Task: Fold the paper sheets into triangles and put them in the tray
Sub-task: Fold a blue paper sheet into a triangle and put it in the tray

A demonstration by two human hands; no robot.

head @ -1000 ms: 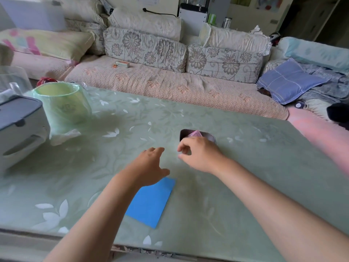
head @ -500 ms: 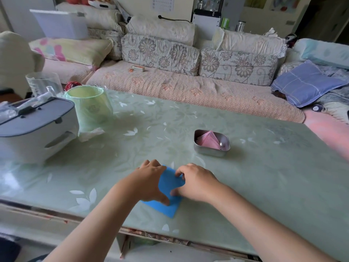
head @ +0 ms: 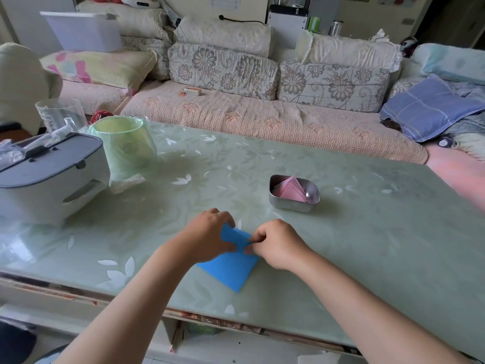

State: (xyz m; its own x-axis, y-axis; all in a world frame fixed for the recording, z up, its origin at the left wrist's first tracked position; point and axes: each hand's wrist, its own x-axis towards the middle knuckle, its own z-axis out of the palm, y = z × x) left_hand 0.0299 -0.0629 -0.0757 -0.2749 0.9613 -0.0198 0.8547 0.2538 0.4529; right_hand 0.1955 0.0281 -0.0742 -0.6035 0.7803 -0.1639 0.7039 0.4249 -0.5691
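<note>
A blue paper sheet (head: 231, 266) lies on the green glass table (head: 367, 258) near its front edge. Its far edge is lifted and bent over. My left hand (head: 207, 236) pinches that raised edge from the left. My right hand (head: 275, 243) pinches it from the right, thumb and fingers curled on the paper. Both hands hide the sheet's middle. Further back and to the right stands a small metal tray (head: 292, 203) holding folded pink paper triangles (head: 288, 190).
At the left stand a grey lidded box (head: 49, 177), a green cup (head: 124, 143) with crumpled tissue beside it, and a clear jug (head: 60, 111). A floral sofa (head: 236, 109) runs behind the table. The table's front edge is near my forearms.
My right hand came back from the tray to the blue sheet. Both hands took hold of the sheet's far edge and lifted it. The camera tilted and now shows more of the table.
</note>
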